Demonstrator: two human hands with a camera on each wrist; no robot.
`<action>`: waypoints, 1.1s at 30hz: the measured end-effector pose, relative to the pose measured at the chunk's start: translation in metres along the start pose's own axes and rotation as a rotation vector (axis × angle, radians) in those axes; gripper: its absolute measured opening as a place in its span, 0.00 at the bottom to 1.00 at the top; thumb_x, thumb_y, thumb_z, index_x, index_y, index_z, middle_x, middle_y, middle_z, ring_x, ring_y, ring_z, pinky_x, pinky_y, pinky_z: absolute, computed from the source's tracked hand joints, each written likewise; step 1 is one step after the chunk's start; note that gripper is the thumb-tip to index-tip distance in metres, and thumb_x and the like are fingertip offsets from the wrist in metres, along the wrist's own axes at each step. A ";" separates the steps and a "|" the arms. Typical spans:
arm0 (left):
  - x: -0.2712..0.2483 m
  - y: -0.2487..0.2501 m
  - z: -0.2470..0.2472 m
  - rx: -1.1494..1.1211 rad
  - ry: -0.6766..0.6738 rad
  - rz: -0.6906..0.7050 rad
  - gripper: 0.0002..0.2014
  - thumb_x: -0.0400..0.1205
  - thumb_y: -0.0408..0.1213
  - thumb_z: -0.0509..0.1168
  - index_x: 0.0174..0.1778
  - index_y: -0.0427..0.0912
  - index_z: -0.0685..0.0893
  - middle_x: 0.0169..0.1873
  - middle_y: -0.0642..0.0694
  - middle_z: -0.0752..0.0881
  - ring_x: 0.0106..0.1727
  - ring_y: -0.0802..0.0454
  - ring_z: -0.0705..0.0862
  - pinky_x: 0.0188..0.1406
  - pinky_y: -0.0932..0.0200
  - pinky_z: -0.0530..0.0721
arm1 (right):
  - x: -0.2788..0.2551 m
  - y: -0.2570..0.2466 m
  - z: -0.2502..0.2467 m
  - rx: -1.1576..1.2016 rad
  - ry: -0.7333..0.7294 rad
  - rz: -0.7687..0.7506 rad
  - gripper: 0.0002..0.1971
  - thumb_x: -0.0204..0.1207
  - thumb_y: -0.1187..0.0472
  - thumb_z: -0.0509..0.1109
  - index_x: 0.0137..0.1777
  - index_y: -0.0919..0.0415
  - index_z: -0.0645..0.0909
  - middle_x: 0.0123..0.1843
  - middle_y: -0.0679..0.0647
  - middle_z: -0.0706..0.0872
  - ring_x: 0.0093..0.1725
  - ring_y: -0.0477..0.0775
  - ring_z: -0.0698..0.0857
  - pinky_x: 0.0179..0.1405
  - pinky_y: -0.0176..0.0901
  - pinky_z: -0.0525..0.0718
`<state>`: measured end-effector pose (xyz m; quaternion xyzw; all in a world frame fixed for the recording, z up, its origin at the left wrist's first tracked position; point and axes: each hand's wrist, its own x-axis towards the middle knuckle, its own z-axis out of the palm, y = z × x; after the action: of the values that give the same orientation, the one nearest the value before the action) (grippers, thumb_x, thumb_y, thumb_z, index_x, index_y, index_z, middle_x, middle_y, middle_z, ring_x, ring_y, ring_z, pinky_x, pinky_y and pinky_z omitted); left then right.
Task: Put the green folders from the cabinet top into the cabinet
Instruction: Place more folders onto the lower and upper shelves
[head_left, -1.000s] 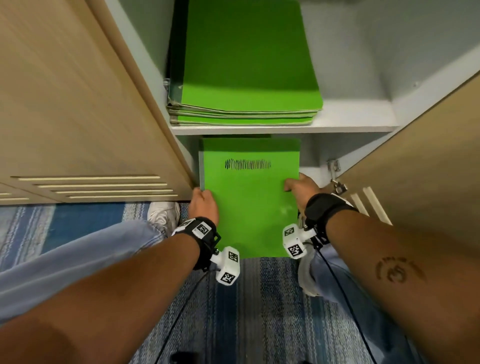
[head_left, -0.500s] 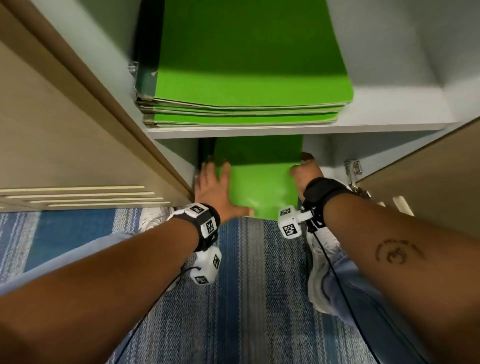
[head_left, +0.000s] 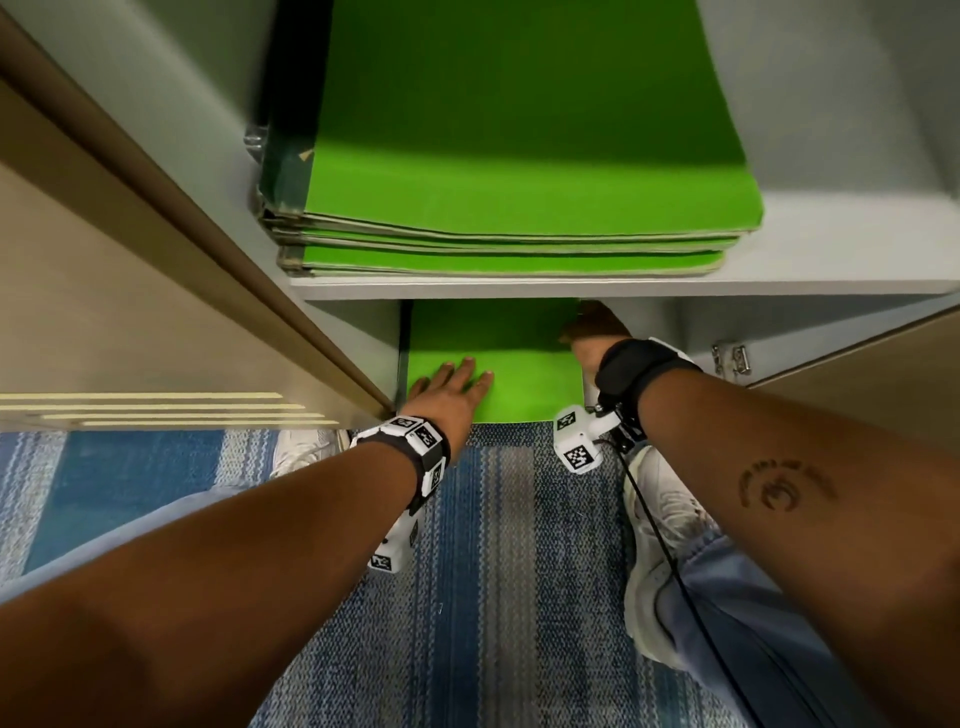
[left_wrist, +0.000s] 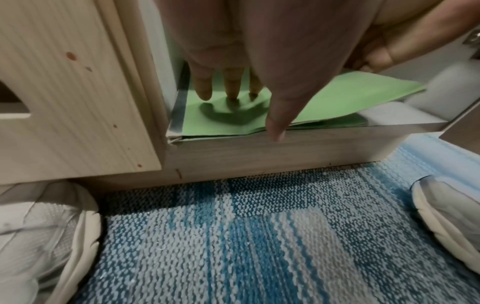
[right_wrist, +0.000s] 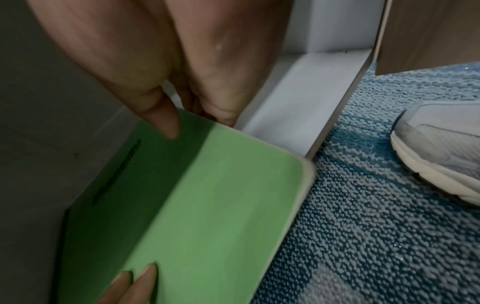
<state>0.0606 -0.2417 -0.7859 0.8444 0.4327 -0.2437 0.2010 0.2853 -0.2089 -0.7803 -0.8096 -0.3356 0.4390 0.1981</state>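
Observation:
A green folder (head_left: 498, 358) lies on the cabinet's bottom shelf, its near edge sticking out over the shelf's front lip. My left hand (head_left: 457, 375) lies flat on its left part with straight fingers (left_wrist: 231, 86) pressing down on the folder (left_wrist: 337, 98). My right hand (head_left: 589, 330) holds the right edge, deeper under the upper shelf. In the right wrist view the thumb (right_wrist: 166, 123) lies on top of the folder (right_wrist: 207, 205) and the fingers curl under its edge. A stack of green folders (head_left: 519, 156) lies on the upper shelf.
Both wooden cabinet doors stand open, one at the left (head_left: 130, 286) and one at the right (head_left: 872, 374). The upper shelf board (head_left: 779, 285) overhangs my right hand. On the blue striped carpet (head_left: 493, 571) stand white shoes (head_left: 301, 447) (head_left: 654, 545).
The folder has slid deeper onto the bottom shelf. My left hand let go of its left edge and now lies flat on top; my right hand went further in with the edge.

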 end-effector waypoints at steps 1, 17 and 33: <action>0.002 -0.002 0.000 0.007 -0.012 -0.006 0.47 0.78 0.27 0.65 0.84 0.54 0.41 0.85 0.47 0.40 0.85 0.42 0.43 0.82 0.38 0.54 | 0.000 0.001 0.001 -0.025 -0.020 -0.002 0.31 0.71 0.70 0.71 0.76 0.66 0.70 0.71 0.64 0.80 0.70 0.64 0.79 0.65 0.45 0.78; 0.024 -0.012 0.000 0.073 0.007 -0.036 0.41 0.81 0.32 0.64 0.84 0.52 0.47 0.85 0.46 0.47 0.84 0.39 0.48 0.75 0.29 0.62 | 0.004 0.015 0.015 -0.414 -0.021 -0.123 0.31 0.74 0.59 0.72 0.77 0.54 0.71 0.74 0.65 0.73 0.72 0.68 0.75 0.73 0.54 0.75; -0.014 -0.002 -0.033 -0.032 0.233 -0.027 0.40 0.78 0.55 0.65 0.83 0.52 0.54 0.82 0.43 0.59 0.81 0.40 0.60 0.78 0.40 0.63 | -0.062 -0.003 0.014 -0.662 0.007 -0.280 0.32 0.75 0.55 0.70 0.78 0.63 0.68 0.74 0.67 0.70 0.70 0.69 0.75 0.72 0.50 0.73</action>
<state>0.0594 -0.2312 -0.7518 0.8576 0.4685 -0.1398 0.1597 0.2480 -0.2508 -0.7502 -0.7775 -0.5667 0.2720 -0.0156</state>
